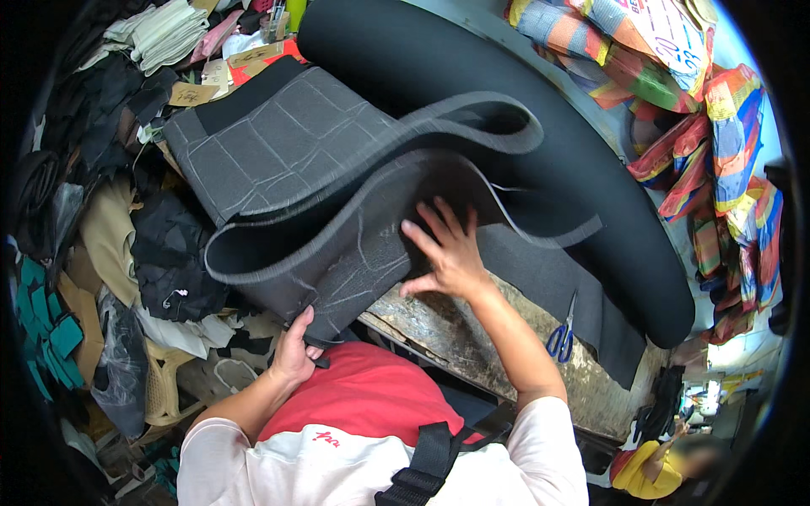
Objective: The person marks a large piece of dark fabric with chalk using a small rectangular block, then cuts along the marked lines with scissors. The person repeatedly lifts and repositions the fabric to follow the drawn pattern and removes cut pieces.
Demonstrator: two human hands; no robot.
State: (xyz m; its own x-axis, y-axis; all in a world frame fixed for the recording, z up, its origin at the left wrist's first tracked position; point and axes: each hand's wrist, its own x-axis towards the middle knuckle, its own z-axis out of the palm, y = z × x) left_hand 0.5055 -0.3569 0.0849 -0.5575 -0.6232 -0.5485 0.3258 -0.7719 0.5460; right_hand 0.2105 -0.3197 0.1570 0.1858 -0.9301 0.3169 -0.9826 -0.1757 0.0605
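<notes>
A thick dark grey sheet [278,143], marked with pale chalk-like outlines, lies in loose folds across the workbench and curls upward at the right. Its lower corner is pinched in my left hand [294,350], close to the bench's near edge; some of those fingers are hidden. My right hand [450,260] presses on the folded sheet, fingers spread wide and holding nothing. Blue-handled scissors [561,339] rest on the bench to the right of my right forearm.
Behind the sheet a large black roll [612,219] spans the worn wooden bench [422,318]. Dark flat pieces [540,274] lie beneath it. Heaped cloth and a beige plastic chair [165,384] are at left. Colourful woven sacks [734,160] stand at right; a person in yellow [645,472] is beyond.
</notes>
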